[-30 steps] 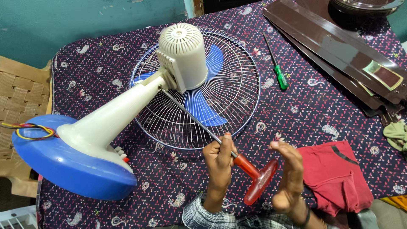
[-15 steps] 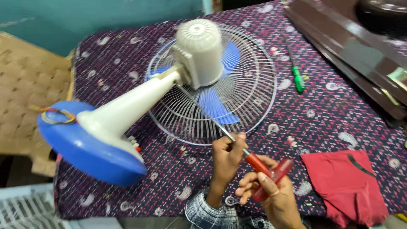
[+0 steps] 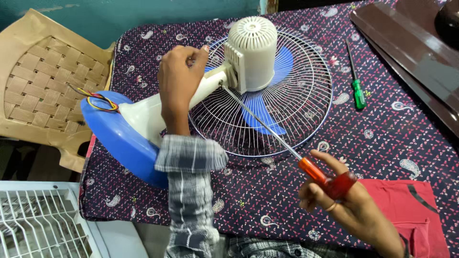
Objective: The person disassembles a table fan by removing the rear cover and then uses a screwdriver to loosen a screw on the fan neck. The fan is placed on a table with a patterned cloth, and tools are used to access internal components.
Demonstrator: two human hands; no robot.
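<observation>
Red-handled long-shaft screwdriver (image 3: pixel 306 165) is gripped by the right hand (image 3: pixel 342 200), tip at the motor joint. White plastic fan neck (image 3: pixel 205 88) is clasped by the left hand (image 3: pixel 179 79). Fan likely light but awkward; neck judged the best hold.

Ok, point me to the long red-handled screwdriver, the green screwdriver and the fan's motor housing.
red-handled screwdriver (image 3: pixel 319 175): head view, on its orange-red handle.
green screwdriver (image 3: pixel 358 93): head view, on its green handle.
motor housing (image 3: pixel 256 52): head view, on its white side wall.
</observation>
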